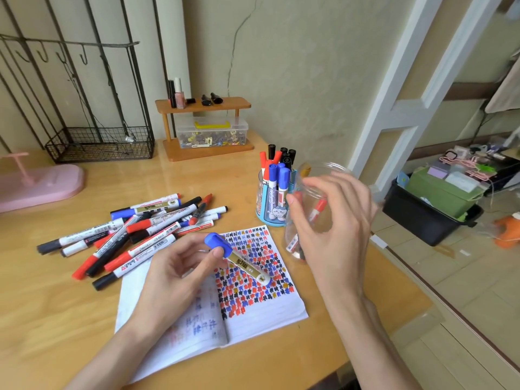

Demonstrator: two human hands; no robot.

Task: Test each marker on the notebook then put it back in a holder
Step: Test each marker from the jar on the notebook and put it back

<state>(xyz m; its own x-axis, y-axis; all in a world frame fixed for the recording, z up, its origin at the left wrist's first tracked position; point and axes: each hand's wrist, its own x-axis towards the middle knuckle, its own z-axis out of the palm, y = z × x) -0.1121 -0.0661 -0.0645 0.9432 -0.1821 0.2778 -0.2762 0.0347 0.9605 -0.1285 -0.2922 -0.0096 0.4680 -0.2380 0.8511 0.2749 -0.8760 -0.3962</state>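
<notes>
An open notebook (253,308) lies on the wooden desk, its right page covered with red, blue and black test marks. My left hand (174,277) pinches a blue-capped marker (242,260) above that page, cap pointing up and left. My right hand (332,220) is raised with fingers spread around a clear plastic jar (306,209), tilted, with a red marker inside. Whether the fingers press on the jar is unclear. A blue holder (274,204) behind it stands full of capped markers. A pile of loose markers (135,232) lies left of the notebook.
A wooden shelf (202,105) with a clear box and small bottles stands at the back wall. A wire basket (98,144) and a pink stand (39,184) sit at the back left. The desk edge (399,266) drops off at the right to a floor with a black bin (427,218).
</notes>
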